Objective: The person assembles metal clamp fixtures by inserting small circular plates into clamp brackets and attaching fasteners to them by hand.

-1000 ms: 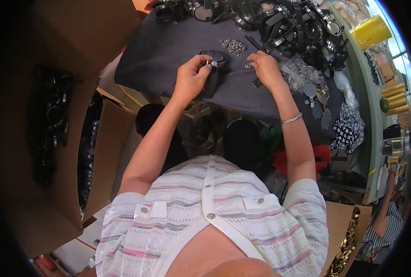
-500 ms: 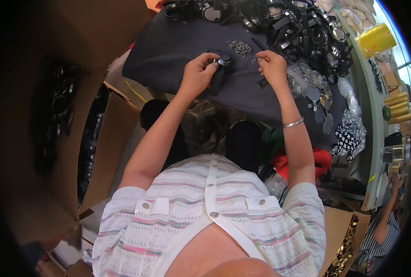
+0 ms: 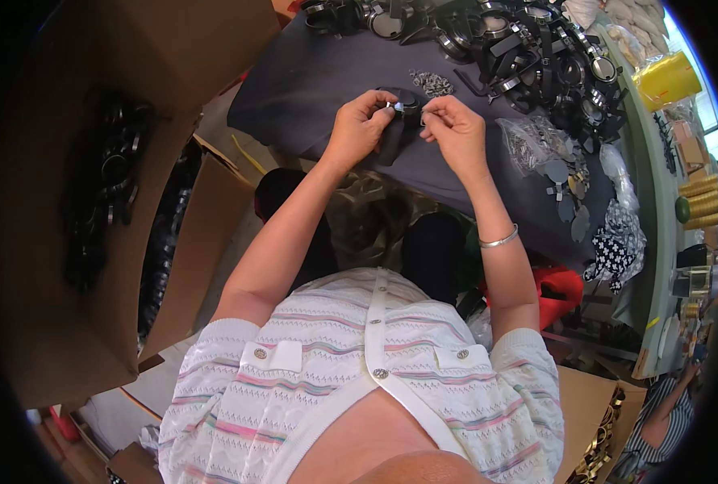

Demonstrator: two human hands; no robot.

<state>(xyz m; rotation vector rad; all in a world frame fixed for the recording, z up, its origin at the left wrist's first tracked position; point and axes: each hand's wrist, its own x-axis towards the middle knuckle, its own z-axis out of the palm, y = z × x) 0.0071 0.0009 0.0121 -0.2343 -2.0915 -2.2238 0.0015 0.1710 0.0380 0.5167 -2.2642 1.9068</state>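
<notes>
My left hand (image 3: 361, 129) pinches a black wristwatch (image 3: 408, 100) near a shiny metal piece at the case, and its dark strap (image 3: 389, 143) hangs down toward me. Close by on the right, my right hand (image 3: 458, 133) has thumb and forefinger together. Whatever sits between those fingertips is too small to name. Just beyond the watch lies a little heap of small silver metal parts (image 3: 432, 82). All of this is over a dark grey cloth (image 3: 319, 77) spread on the table.
Many black-strapped watches (image 3: 536, 60) are piled along the table's far right. A clear plastic bag (image 3: 528, 145) and round discs (image 3: 557, 171) lie right of my hand. Cardboard boxes (image 3: 202, 230) holding dark items stand at left. Another person's arm (image 3: 665, 415) shows at lower right.
My right hand has moved left, from beside the small metal parts to close beside the watch. The left hand keeps its grip on the watch. The view has shifted slightly.
</notes>
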